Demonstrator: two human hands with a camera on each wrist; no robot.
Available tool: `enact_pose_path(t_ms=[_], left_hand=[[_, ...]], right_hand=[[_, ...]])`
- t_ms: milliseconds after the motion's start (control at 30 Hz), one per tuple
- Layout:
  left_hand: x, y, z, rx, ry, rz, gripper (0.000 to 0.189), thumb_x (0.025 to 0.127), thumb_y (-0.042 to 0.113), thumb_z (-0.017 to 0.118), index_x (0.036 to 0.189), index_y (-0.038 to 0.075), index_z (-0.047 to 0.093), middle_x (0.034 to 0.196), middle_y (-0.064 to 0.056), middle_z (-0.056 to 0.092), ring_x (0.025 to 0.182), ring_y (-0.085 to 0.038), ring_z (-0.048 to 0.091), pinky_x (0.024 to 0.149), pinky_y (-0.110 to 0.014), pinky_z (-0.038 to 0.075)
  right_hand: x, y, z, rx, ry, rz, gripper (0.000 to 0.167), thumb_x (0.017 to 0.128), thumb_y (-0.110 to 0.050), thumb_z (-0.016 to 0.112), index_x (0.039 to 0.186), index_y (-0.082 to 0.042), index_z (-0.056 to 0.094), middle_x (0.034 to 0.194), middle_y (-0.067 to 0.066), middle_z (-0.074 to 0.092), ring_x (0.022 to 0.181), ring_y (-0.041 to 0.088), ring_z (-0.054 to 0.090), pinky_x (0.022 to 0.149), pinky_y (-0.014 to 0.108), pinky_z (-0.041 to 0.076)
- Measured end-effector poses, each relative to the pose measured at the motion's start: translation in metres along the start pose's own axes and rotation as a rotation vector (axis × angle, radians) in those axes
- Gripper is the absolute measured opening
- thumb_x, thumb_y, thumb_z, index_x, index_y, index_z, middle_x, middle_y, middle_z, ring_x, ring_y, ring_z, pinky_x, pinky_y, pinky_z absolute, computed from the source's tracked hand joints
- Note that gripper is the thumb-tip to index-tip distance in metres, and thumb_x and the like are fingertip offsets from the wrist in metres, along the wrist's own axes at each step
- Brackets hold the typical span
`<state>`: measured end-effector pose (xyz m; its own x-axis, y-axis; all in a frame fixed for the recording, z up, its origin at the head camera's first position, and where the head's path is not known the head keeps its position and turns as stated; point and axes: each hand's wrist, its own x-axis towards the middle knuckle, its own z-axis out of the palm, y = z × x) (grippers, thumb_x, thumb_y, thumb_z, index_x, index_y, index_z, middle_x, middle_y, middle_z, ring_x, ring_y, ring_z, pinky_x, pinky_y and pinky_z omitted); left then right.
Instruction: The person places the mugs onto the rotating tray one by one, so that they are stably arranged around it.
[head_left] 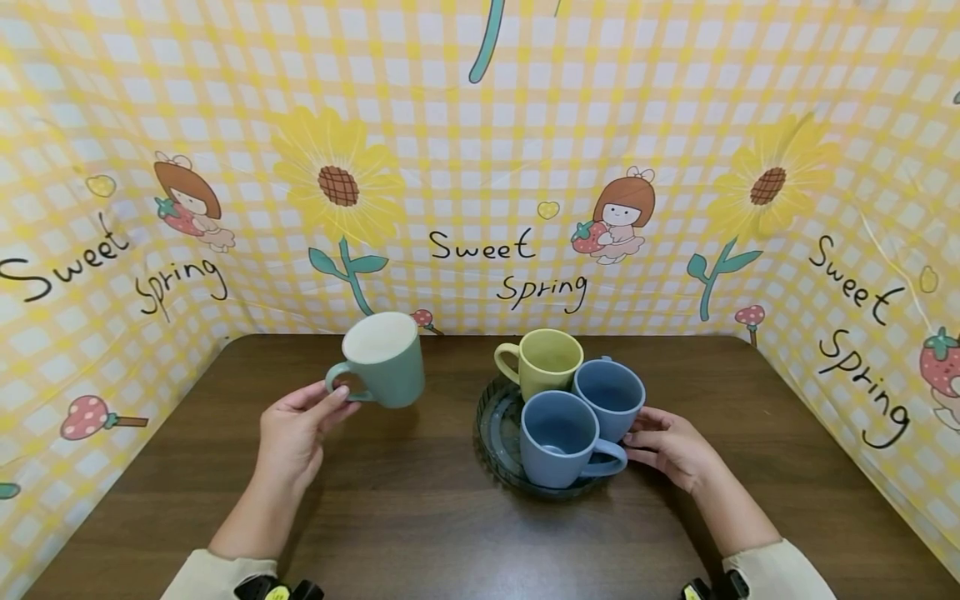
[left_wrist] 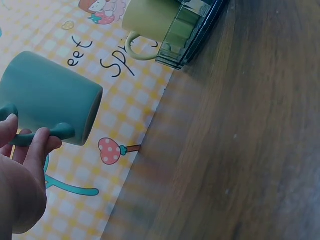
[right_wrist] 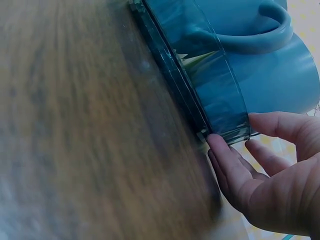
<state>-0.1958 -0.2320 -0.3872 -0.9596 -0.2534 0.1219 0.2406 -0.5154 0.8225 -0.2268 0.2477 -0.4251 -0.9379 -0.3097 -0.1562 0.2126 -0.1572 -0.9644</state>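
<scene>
My left hand point(head_left: 296, 433) holds a teal mug point(head_left: 390, 371) with a white inside by its handle, thumb on top, above the table's left part. In the left wrist view, fingers curl round the handle point(left_wrist: 62, 131). Three mugs stand in a dark, clear round tray point(head_left: 491, 454) with a ribbed rim: a yellow-green mug point(head_left: 551, 371) at the back, a blue mug point(head_left: 615, 408) at the right and another blue mug point(head_left: 551, 458) in front. My right hand point(head_left: 675, 450) touches the tray's right side with fingertips point(right_wrist: 217, 145), fingers fairly straight.
The brown wooden table point(head_left: 420, 533) lies under everything. A yellow-and-white checked cloth point(head_left: 480, 167) with flowers and lettering hangs behind it and on both sides.
</scene>
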Motion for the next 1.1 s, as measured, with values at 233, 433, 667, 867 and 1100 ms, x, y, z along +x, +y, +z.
enact_pose_path(t_ms=[233, 433, 667, 867, 1100], left_hand=[[-0.002, -0.002, 0.003, 0.005, -0.016, 0.003, 0.023, 0.085, -0.017, 0.064, 0.083, 0.002, 0.077, 0.083, -0.008, 0.074, 0.075, -0.019, 0.073, 0.072, -0.035, 0.06], [-0.002, -0.006, 0.005, -0.002, -0.038, 0.006, 0.026, 0.085, -0.019, 0.062, 0.084, 0.002, 0.077, 0.082, -0.008, 0.074, 0.075, -0.019, 0.073, 0.072, -0.035, 0.06], [-0.002, -0.011, 0.009, 0.01, -0.054, 0.01, 0.024, 0.085, -0.019, 0.062, 0.086, 0.0, 0.077, 0.081, -0.008, 0.074, 0.074, -0.019, 0.073, 0.071, -0.035, 0.06], [-0.002, -0.015, 0.014, 0.027, -0.048, -0.022, 0.025, 0.085, -0.019, 0.063, 0.084, 0.002, 0.077, 0.081, -0.007, 0.074, 0.073, -0.019, 0.073, 0.071, -0.035, 0.06], [0.001, -0.026, 0.013, 0.043, -0.056, -0.031, 0.025, 0.083, -0.017, 0.066, 0.082, 0.005, 0.077, 0.08, -0.007, 0.074, 0.074, -0.018, 0.072, 0.071, -0.037, 0.061]], right_hand=[[-0.002, 0.001, 0.001, 0.019, -0.019, -0.002, 0.038, 0.086, 0.012, 0.06, 0.113, -0.014, 0.063, 0.104, 0.006, 0.064, 0.092, 0.018, 0.064, 0.085, 0.037, 0.058], [-0.004, 0.003, 0.001, 0.025, -0.045, -0.004, 0.04, 0.087, 0.012, 0.061, 0.118, -0.012, 0.059, 0.108, 0.006, 0.063, 0.095, 0.019, 0.064, 0.086, 0.039, 0.058], [-0.006, 0.004, 0.001, 0.042, -0.049, 0.001, 0.041, 0.086, 0.014, 0.061, 0.118, -0.012, 0.057, 0.108, 0.007, 0.063, 0.093, 0.021, 0.066, 0.086, 0.042, 0.058], [-0.009, 0.003, 0.003, 0.03, -0.031, 0.019, 0.048, 0.086, 0.014, 0.063, 0.127, -0.004, 0.047, 0.109, 0.01, 0.059, 0.092, 0.024, 0.067, 0.085, 0.043, 0.058], [-0.012, 0.003, 0.005, 0.017, -0.033, 0.007, 0.048, 0.086, 0.013, 0.063, 0.128, -0.002, 0.045, 0.109, 0.01, 0.06, 0.091, 0.024, 0.068, 0.085, 0.043, 0.058]])
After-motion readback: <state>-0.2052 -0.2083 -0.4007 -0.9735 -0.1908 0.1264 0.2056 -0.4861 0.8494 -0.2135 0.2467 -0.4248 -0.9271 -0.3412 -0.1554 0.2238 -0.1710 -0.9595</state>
